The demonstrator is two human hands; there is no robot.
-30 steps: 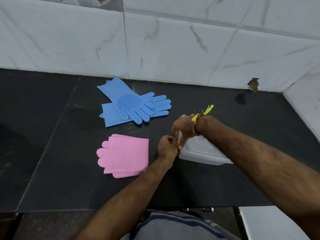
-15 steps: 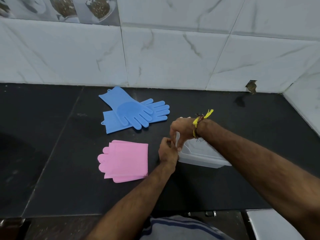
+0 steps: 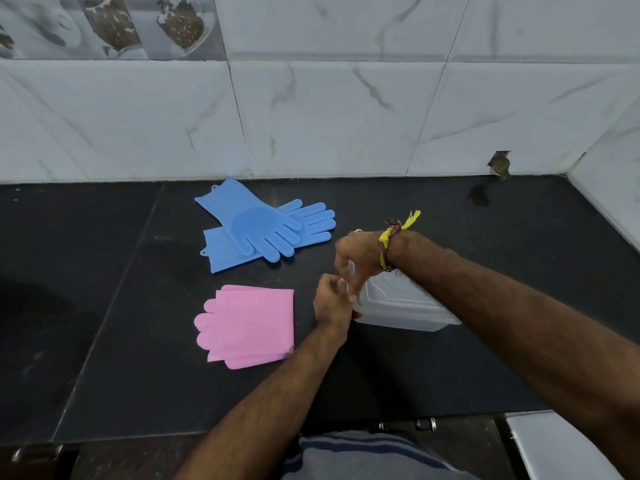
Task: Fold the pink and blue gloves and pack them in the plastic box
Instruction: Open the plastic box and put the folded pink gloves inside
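Note:
The pink gloves lie folded in a flat stack on the black counter, fingers pointing left. Behind them the two blue gloves lie unfolded and crossed, fingers pointing right. A translucent plastic box with its lid on sits right of the pink stack. My left hand grips the box's left edge with curled fingers. My right hand reaches over from the right and pinches the lid's left rim. My right forearm hides the box's right part.
A marble-tiled wall runs along the back of the counter and turns at the right corner. The counter's front edge lies just before my body. A white surface shows at the bottom right.
Both hands stay at the box's left edge with little movement. The view has tilted upward, so the wall fills more of the frame.

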